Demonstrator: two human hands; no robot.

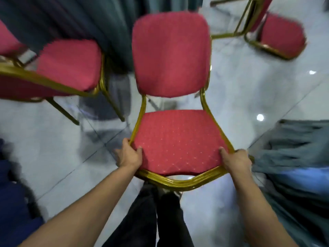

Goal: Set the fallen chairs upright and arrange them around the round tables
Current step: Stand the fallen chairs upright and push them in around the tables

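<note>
Both hands, left hand [130, 155] and right hand [235, 161], gripping front corners of red chair [176, 139], fingers wrapped on seat edge for balanced steering. Facing grey-draped desk [106, 24] beyond chair back, likely being slotted beside neighbouring chair [69, 65].

both hands [130, 155] on red chair [178, 139] seat

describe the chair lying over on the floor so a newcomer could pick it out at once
Start at the chair held by both hands in the middle, then look to the top right across the pale glossy floor. The fallen chair lies there, red cushions and gold frame like the others, but tipped over with its legs sticking out sideways.
</note>
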